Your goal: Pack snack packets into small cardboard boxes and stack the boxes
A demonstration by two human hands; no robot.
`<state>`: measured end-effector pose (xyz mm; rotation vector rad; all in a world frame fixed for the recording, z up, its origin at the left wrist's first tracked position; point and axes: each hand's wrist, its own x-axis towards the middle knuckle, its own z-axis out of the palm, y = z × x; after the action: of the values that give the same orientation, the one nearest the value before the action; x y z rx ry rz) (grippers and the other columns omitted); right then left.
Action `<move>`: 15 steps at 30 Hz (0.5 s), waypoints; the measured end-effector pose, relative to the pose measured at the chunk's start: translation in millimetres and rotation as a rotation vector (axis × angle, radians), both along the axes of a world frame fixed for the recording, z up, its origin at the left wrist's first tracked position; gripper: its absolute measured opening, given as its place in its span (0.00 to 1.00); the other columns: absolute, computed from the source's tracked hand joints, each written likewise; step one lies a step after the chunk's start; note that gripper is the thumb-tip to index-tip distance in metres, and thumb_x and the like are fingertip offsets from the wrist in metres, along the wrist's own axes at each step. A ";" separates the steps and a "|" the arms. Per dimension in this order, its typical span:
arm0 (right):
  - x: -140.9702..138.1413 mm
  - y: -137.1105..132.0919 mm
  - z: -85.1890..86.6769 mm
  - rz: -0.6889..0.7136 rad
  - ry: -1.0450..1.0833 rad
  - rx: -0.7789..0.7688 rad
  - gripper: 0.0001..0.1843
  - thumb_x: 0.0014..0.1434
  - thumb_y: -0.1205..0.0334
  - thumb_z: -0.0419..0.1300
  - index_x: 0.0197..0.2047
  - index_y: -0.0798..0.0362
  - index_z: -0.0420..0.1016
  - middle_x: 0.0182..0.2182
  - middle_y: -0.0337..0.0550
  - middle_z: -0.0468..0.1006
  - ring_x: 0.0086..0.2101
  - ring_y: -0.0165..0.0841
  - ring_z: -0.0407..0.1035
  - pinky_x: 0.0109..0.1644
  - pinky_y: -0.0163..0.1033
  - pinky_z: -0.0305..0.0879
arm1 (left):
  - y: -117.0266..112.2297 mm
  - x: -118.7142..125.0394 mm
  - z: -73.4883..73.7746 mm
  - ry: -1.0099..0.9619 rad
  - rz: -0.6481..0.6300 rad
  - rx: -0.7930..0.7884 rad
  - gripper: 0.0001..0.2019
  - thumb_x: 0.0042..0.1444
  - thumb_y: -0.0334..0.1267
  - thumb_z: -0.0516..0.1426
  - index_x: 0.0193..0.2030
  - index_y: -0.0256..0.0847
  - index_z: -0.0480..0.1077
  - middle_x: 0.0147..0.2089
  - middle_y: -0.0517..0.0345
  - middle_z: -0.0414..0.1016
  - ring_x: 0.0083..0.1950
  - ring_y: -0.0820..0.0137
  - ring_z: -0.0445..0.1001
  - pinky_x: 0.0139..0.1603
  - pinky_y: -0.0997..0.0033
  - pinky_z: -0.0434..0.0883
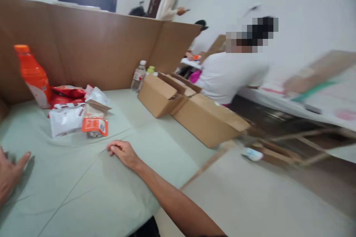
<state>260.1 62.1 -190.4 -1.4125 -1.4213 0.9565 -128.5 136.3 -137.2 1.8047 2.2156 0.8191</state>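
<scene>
Orange-labelled pouch [95, 124], just ahead of our right hand [124, 152], and there it lay on the pale green cloth [83, 177], close by the white packet [66, 120], with red packets [68, 92] behind and the orange bottle [35, 77] standing to their left! We had that right hand down on the cloth, near the pouch but apart from it: fingers curled narrow, thumb laid in against them, nothing showing in the grip. Out at the edge, our left hand [10, 176] was partly cut off, thumb wide of the fingers, nothing seen between. So we judged it a pause, both hands seemingly idle. Any grasp from there, we reckoned, called for uncurling the right fingers and reaching forward, clear of the white packet. Cardboard boxes [205, 118] stood off to the right, touching neither hand.
</scene>
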 end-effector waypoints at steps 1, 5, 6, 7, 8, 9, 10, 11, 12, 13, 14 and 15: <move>3.0 1.6 0.0 -0.011 -0.006 0.006 0.15 0.61 0.60 0.56 0.40 0.54 0.84 0.30 0.43 0.85 0.31 0.34 0.79 0.37 0.36 0.73 | -6.0 6.4 -4.2 0.047 -0.041 -0.031 0.45 0.51 0.69 0.57 0.69 0.42 0.58 0.63 0.36 0.73 0.64 0.23 0.70 0.57 0.18 0.71; 28.6 -4.7 9.3 -0.100 -0.063 0.089 0.14 0.61 0.59 0.58 0.41 0.52 0.85 0.39 0.45 0.87 0.37 0.35 0.79 0.40 0.37 0.74 | -37.5 21.9 -24.0 0.308 -0.260 -0.101 0.42 0.61 0.64 0.40 0.66 0.28 0.63 0.69 0.24 0.66 0.71 0.31 0.66 0.70 0.33 0.64; 41.8 -6.1 14.3 -0.143 -0.084 0.118 0.13 0.60 0.58 0.59 0.42 0.51 0.85 0.44 0.46 0.87 0.40 0.37 0.80 0.42 0.39 0.74 | -46.6 23.8 -30.7 0.354 -0.305 -0.089 0.41 0.62 0.61 0.38 0.65 0.26 0.65 0.70 0.23 0.65 0.72 0.33 0.65 0.72 0.35 0.62; 58.3 -5.8 20.5 -0.198 -0.107 0.146 0.14 0.58 0.58 0.60 0.43 0.50 0.85 0.49 0.48 0.86 0.44 0.39 0.79 0.45 0.41 0.75 | -55.8 25.2 -38.3 0.388 -0.343 -0.061 0.40 0.63 0.59 0.37 0.64 0.26 0.68 0.70 0.24 0.66 0.73 0.35 0.65 0.73 0.36 0.61; 77.9 -3.4 27.8 -0.266 -0.132 0.173 0.15 0.58 0.58 0.60 0.46 0.50 0.84 0.53 0.50 0.84 0.49 0.41 0.78 0.48 0.43 0.75 | -65.1 26.5 -46.7 0.427 -0.380 -0.021 0.39 0.65 0.57 0.37 0.64 0.28 0.70 0.70 0.26 0.67 0.73 0.37 0.65 0.73 0.36 0.61; 99.7 1.4 35.9 -0.346 -0.158 0.198 0.18 0.57 0.58 0.60 0.49 0.50 0.83 0.57 0.52 0.81 0.53 0.43 0.76 0.51 0.45 0.74 | -74.1 27.6 -55.7 0.466 -0.421 0.031 0.37 0.67 0.56 0.37 0.64 0.30 0.71 0.69 0.28 0.69 0.73 0.39 0.66 0.73 0.36 0.61; 122.8 8.4 44.7 -0.436 -0.186 0.221 0.22 0.56 0.58 0.60 0.53 0.51 0.81 0.60 0.54 0.79 0.57 0.45 0.73 0.55 0.48 0.73 | -82.7 28.7 -65.2 0.497 -0.461 0.094 0.36 0.68 0.55 0.37 0.64 0.31 0.72 0.69 0.30 0.70 0.72 0.40 0.67 0.73 0.36 0.61; 146.0 17.3 53.7 -0.533 -0.213 0.244 0.26 0.56 0.59 0.60 0.58 0.53 0.78 0.63 0.57 0.76 0.61 0.47 0.70 0.60 0.51 0.70 | -90.4 29.6 -74.8 0.517 -0.504 0.154 0.34 0.69 0.54 0.39 0.64 0.32 0.73 0.69 0.31 0.71 0.72 0.40 0.67 0.72 0.36 0.60; 168.0 27.5 62.4 -0.630 -0.240 0.264 0.30 0.56 0.60 0.59 0.62 0.56 0.74 0.66 0.60 0.73 0.64 0.49 0.66 0.65 0.54 0.66 | -97.0 30.3 -84.3 0.532 -0.552 0.205 0.32 0.70 0.52 0.41 0.64 0.33 0.73 0.69 0.32 0.72 0.72 0.41 0.67 0.72 0.36 0.60; 187.8 38.6 70.5 -0.721 -0.263 0.279 0.34 0.56 0.61 0.59 0.66 0.58 0.70 0.68 0.64 0.69 0.67 0.50 0.62 0.68 0.56 0.61 | -102.1 30.6 -93.5 0.541 -0.596 0.250 0.30 0.70 0.50 0.43 0.65 0.34 0.73 0.69 0.33 0.71 0.72 0.41 0.67 0.72 0.36 0.60; 204.7 50.0 77.6 -0.801 -0.284 0.289 0.36 0.56 0.62 0.59 0.68 0.60 0.66 0.69 0.66 0.66 0.68 0.51 0.60 0.70 0.58 0.58 | -105.7 30.6 -101.8 0.547 -0.633 0.284 0.28 0.70 0.49 0.45 0.66 0.36 0.73 0.71 0.34 0.70 0.73 0.41 0.67 0.72 0.35 0.59; 218.1 61.2 83.3 -0.866 -0.300 0.292 0.38 0.55 0.62 0.59 0.69 0.61 0.63 0.70 0.68 0.65 0.68 0.51 0.60 0.71 0.59 0.56 | -107.7 30.3 -109.1 0.550 -0.664 0.308 0.27 0.70 0.48 0.47 0.67 0.38 0.72 0.72 0.35 0.69 0.73 0.41 0.66 0.72 0.35 0.59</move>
<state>478.2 123.3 -107.0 -1.7434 -0.9215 -0.0140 -98.2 28.6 -246.2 2.9578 1.5503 0.5771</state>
